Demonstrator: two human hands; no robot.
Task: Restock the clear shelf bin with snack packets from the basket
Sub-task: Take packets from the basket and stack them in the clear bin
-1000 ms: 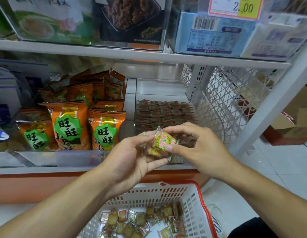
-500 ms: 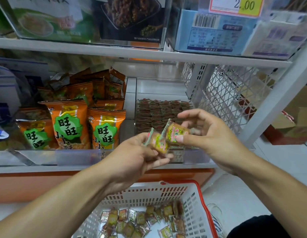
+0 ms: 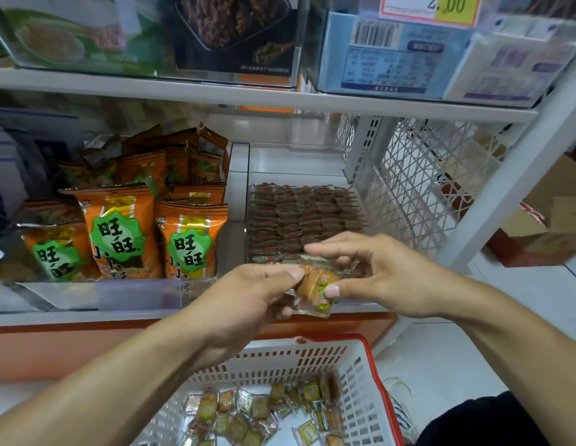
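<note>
Both hands meet in front of the clear shelf bin, which holds several rows of small brown snack packets. My left hand grips a small stack of snack packets wrapped in clear film with green and pink labels. My right hand pinches the same stack from the right, thumb on the front label. Below, the white basket with a red rim holds several more loose packets.
Orange snack bags fill the bin to the left. A white mesh shelf end panel stands right of the clear bin. The upper shelf carries boxed goods and a price tag. Cardboard boxes sit on the floor at right.
My right hand took one packet toward the bin half a second ago, then came back lower to the stack in my left hand.
</note>
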